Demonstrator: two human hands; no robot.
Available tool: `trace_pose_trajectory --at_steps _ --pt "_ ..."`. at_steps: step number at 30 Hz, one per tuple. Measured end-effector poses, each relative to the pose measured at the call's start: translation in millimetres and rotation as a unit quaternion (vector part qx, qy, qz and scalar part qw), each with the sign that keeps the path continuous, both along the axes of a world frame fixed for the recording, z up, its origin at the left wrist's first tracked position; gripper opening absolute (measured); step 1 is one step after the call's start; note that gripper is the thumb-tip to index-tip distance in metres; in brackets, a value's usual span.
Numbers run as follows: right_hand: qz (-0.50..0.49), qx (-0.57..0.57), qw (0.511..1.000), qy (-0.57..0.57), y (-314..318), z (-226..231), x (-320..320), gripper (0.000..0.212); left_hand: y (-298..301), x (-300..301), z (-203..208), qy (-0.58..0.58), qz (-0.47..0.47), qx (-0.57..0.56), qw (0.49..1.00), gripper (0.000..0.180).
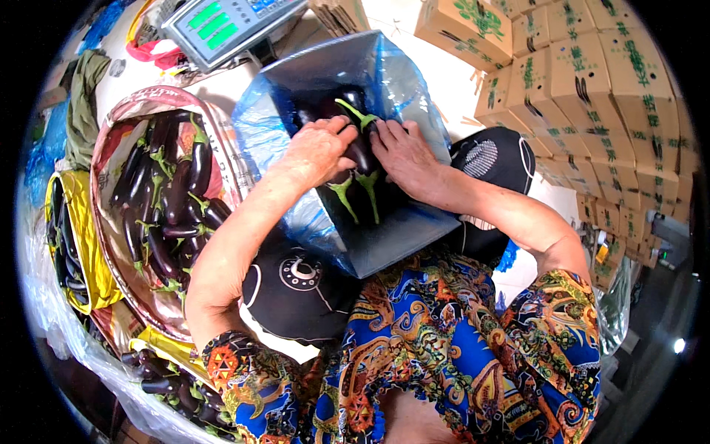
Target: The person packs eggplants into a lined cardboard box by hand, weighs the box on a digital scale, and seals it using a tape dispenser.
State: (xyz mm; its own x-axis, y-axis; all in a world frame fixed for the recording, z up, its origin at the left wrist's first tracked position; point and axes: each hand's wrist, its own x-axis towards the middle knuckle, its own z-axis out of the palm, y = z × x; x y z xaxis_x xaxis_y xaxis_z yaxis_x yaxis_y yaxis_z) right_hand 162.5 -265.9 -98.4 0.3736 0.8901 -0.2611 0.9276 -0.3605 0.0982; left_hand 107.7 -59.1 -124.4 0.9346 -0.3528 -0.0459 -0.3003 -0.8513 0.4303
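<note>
- In the head view, your left hand (pixel 318 152) and right hand (pixel 410 159) reach into the blue-lined container (pixel 403 233) at the centre of the frame, both on the eggplants (pixel 360 154) lying there.
- Your left fingers are partly curled over the dark fruit; your right fingers bend lightly beside the uppermost green stem (pixel 353 111). You can't tell from here whether either set grips or only rests.
- To settle these well, probably use flat, even pressure from both sides, and lay them side by side rather than crossed.
- Best keep the stems off neighbouring skins, which would likely scratch, and avoid tugging the thin liner.
- Count in the container: three green stems show, so at least three eggplants; your hands may hide others.
- Count around you: one large sack (pixel 222 140) at left, its eggplants too overlapped to number; two yellow bags at left and lower left, the upper one (pixel 103 274) the clearer; one scale (pixel 211 29) at upper left; well over ten cartons (pixel 584 96) at right.
</note>
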Motion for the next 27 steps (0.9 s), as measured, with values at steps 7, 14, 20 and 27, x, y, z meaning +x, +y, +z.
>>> trace_pose_trajectory --at_steps 7,14,20,27 --pt "0.023 0.060 0.997 0.041 0.7 20.2 6.0 0.043 -2.7 -5.7 15.7 -0.011 0.024 -0.151 0.988 0.058" --pt "-0.071 0.190 0.960 0.193 9.2 76.9 28.2 0.047 68.8 -80.5 85.0 -0.035 0.261 -0.345 0.901 0.037" --pt "-0.066 0.166 0.952 0.247 -5.6 67.6 29.7 0.043 133.9 -159.4 2.8 -0.004 0.557 -0.453 0.696 0.027" --pt "-0.044 0.142 0.949 0.279 -1.5 78.7 29.4 0.043 160.1 -256.8 -101.1 0.062 0.655 -0.479 0.581 0.020"
